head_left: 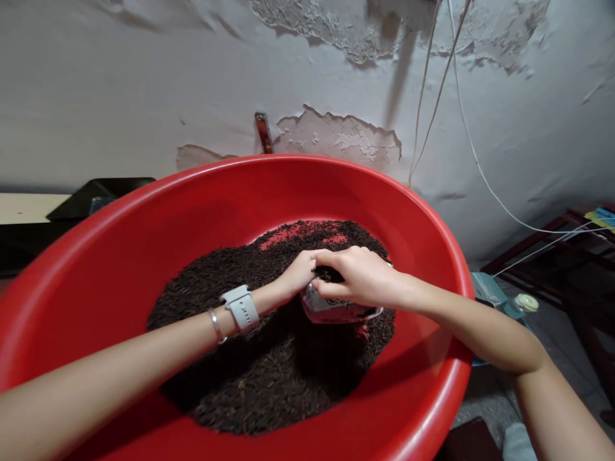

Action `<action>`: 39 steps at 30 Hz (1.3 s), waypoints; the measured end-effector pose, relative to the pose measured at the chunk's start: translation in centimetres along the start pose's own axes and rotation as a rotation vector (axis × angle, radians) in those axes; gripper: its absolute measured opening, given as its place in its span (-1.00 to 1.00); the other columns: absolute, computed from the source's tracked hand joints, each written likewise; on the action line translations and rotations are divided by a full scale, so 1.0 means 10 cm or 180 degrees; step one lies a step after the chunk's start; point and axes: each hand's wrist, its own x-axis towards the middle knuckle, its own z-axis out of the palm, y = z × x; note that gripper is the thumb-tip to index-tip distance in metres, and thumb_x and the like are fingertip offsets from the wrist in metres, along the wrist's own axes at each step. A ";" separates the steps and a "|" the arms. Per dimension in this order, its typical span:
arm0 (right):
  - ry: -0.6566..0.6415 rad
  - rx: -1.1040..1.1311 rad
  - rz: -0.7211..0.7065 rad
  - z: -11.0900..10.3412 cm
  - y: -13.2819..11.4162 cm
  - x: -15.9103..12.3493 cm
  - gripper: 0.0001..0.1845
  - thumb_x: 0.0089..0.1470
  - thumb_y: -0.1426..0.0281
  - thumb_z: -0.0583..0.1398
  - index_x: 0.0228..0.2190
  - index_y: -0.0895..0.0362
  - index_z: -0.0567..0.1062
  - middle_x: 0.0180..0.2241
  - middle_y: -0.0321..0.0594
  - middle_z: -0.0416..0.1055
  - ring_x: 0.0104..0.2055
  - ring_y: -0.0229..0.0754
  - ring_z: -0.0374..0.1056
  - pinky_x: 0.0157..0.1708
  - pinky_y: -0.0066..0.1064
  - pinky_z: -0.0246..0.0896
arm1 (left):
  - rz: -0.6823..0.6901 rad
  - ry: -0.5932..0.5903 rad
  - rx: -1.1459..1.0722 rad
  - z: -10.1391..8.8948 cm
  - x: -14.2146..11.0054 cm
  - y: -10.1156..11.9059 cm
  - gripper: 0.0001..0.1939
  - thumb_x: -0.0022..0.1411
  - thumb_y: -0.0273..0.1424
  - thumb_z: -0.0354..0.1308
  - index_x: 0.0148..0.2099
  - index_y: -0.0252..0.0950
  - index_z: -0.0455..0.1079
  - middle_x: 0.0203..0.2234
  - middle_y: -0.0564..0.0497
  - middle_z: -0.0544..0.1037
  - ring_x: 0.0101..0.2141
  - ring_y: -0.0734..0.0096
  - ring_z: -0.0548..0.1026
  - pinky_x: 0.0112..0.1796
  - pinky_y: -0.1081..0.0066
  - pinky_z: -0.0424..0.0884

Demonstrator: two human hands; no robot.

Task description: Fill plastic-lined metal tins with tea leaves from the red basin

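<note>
Inside a large red plastic tub (298, 186) lies a heap of dark, dry shreds (259, 390) that look like loose tea leaves. Low over the heap is a clear plastic bag (331, 312), with dark shreds showing at its mouth. My left hand (298, 274), with a pale watch and a bracelet on the wrist, is closed at the bag's left edge, its fingers partly hidden. My right hand (362, 275) grips the top of the bag from the right, thumb and fingers curved around the mouth. Both hands meet there.
Behind the tub stands a wall (120, 96) with peeling plaster, and white cords (468, 141) hang down it. A black tray (103, 192) is at the left. To the right are a bottle with a pale cap (526, 303) and a dark red wooden rack (552, 246).
</note>
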 end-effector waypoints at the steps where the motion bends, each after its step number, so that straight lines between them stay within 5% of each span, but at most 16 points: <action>1: -0.0070 -0.0162 0.0129 0.01 0.02 0.01 -0.72 0.09 0.26 0.09 -0.18 0.09 0.44 -0.28 -0.17 0.46 -0.35 -0.19 0.36 -0.41 -0.45 0.07 | -0.0038 0.0033 -0.0021 0.00 0.00 0.00 -0.81 -0.19 -0.29 0.08 -0.54 -0.32 0.37 -0.49 0.02 0.52 -0.29 0.22 0.42 -0.17 0.32 0.33; 7: -0.0209 -0.0788 0.0111 0.10 0.02 0.03 -0.70 0.13 0.24 0.07 -0.31 0.18 0.49 -0.29 -0.11 0.45 -0.29 -0.12 0.35 -0.34 -0.36 0.13 | -0.0227 0.0073 -0.0098 0.05 0.00 0.00 -0.72 -0.12 -0.19 0.08 -0.47 -0.32 0.40 -0.47 0.02 0.52 -0.32 0.25 0.41 -0.22 0.34 0.31; 11: 0.0104 -0.0875 -0.0772 0.25 -0.11 -0.04 -0.71 0.13 0.25 0.08 -0.33 0.18 0.49 -0.26 -0.13 0.41 -0.18 -0.11 0.25 -0.17 -0.28 0.10 | -0.0297 0.0075 -0.0125 0.05 0.00 -0.01 -0.72 -0.10 -0.18 0.11 -0.46 -0.33 0.38 -0.48 0.03 0.50 -0.33 0.27 0.40 -0.27 0.36 0.31; 15: -0.0260 -0.0904 -0.1750 0.45 -0.21 -0.13 -0.72 0.11 0.24 0.10 -0.33 0.18 0.46 -0.34 -0.15 0.37 -0.23 -0.13 0.19 -0.28 -0.33 0.09 | -0.0276 0.0125 -0.0004 0.06 -0.01 0.03 -0.65 -0.02 -0.11 0.09 -0.42 -0.33 0.40 -0.45 0.04 0.48 -0.31 0.30 0.38 -0.23 0.37 0.28; 22: 0.0118 -0.1254 -0.2078 0.61 -0.22 -0.14 -0.72 0.20 0.48 -0.08 -0.34 0.20 0.41 -0.30 -0.10 0.35 -0.18 -0.11 0.18 -0.19 -0.24 0.05 | -0.0329 0.0114 -0.0058 0.06 -0.03 0.07 -0.65 -0.04 -0.11 0.12 -0.43 -0.34 0.40 -0.47 0.06 0.46 -0.33 0.33 0.37 -0.24 0.41 0.26; 26: -0.0722 -0.0943 -0.2370 0.76 -0.30 -0.19 -0.76 0.16 0.38 0.02 -0.23 0.20 0.43 -0.23 -0.12 0.38 -0.19 -0.11 0.28 -0.24 -0.27 0.15 | -0.0345 0.0084 -0.0185 0.05 -0.02 0.02 -0.64 -0.03 -0.09 0.14 -0.42 -0.33 0.41 -0.46 0.06 0.48 -0.34 0.34 0.38 -0.23 0.42 0.26; 29: -0.1777 -0.0849 -0.2226 0.85 -0.33 -0.22 -0.68 0.10 0.31 0.10 -0.13 0.18 0.43 -0.22 -0.13 0.43 -0.20 -0.09 0.36 -0.28 -0.25 0.24 | -0.0403 0.0080 -0.0262 0.05 -0.02 -0.01 -0.63 -0.05 -0.08 0.16 -0.42 -0.32 0.43 -0.46 0.06 0.50 -0.34 0.32 0.39 -0.24 0.41 0.26; 32: -0.2562 -0.0961 -0.1565 0.82 -0.31 -0.21 -0.66 0.05 0.29 0.16 -0.16 0.23 0.47 -0.27 -0.05 0.48 -0.24 -0.02 0.42 -0.38 -0.26 0.30 | -0.0464 0.0081 -0.0326 0.05 -0.02 -0.01 -0.61 -0.08 -0.07 0.18 -0.41 -0.32 0.46 -0.45 0.05 0.52 -0.33 0.30 0.41 -0.24 0.40 0.27; 39: -0.2752 -0.0934 -0.0760 0.66 -0.31 -0.18 -0.57 0.08 0.28 0.14 -0.07 0.28 0.41 -0.21 0.08 0.46 -0.18 0.06 0.42 -0.35 -0.20 0.36 | -0.0501 0.0089 -0.0401 0.06 -0.03 0.01 -0.61 -0.11 -0.07 0.19 -0.40 -0.32 0.47 -0.45 0.04 0.53 -0.35 0.31 0.42 -0.24 0.40 0.28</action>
